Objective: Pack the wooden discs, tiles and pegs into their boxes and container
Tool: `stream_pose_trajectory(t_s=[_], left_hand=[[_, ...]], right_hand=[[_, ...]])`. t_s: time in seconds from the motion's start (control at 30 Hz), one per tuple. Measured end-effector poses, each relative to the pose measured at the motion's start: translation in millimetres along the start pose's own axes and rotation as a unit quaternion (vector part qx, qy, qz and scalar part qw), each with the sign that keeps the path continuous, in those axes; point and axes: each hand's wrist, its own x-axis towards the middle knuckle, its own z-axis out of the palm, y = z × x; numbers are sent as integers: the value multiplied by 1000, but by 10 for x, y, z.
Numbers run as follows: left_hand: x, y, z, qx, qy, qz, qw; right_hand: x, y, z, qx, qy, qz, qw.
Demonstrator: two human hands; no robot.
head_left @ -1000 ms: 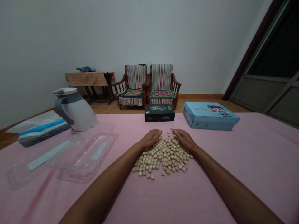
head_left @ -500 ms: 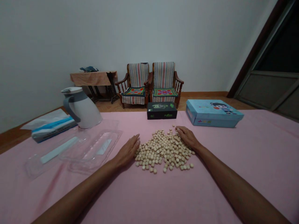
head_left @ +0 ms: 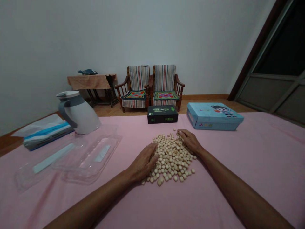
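A heap of small beige square pieces [head_left: 171,157] lies on the pink cloth between my hands; I cannot tell their exact kind. My left hand [head_left: 145,161] presses against the heap's left side, fingers stretched out and partly over the pieces. Along the far right side of the heap rests my right hand [head_left: 189,140], its fingers extended and touching the pieces there. Neither hand grips anything. A few loose pieces lie at the near edge, and one sits beyond the right fingertips.
Clear plastic trays [head_left: 95,156] lie at left, near a white and grey jug [head_left: 83,116] and a blue-and-white packet [head_left: 49,135]. A black box [head_left: 162,114] and a light blue box [head_left: 214,117] stand at the back. Two chairs [head_left: 152,86] are beyond the table.
My left hand has moved right, pushing the heap's left side inward, so the pile is narrower. The right hand stays against its side. The whole view has shifted slightly.
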Motion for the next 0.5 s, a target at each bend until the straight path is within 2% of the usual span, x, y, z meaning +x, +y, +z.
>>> stream_pose_trajectory(t_s=[0.07, 0.17, 0.3, 0.4, 0.5], left_hand=[[179, -73, -34, -4, 19, -21, 1000], [577, -207, -69, -16, 7, -55, 998], [1023, -284, -5, 5, -50, -21, 999], [1140, -240, 77, 10, -75, 16, 997], [1123, -169, 118, 14, -82, 37, 996]], right_hand=[[50, 4, -13, 5, 8, 1, 1000], [128, 13, 5, -4, -26, -2, 1000], [166, 18, 75, -38, -98, -10, 994], [148, -18, 106, -97, -136, -52, 985], [116, -86, 106, -134, -158, -81, 975]])
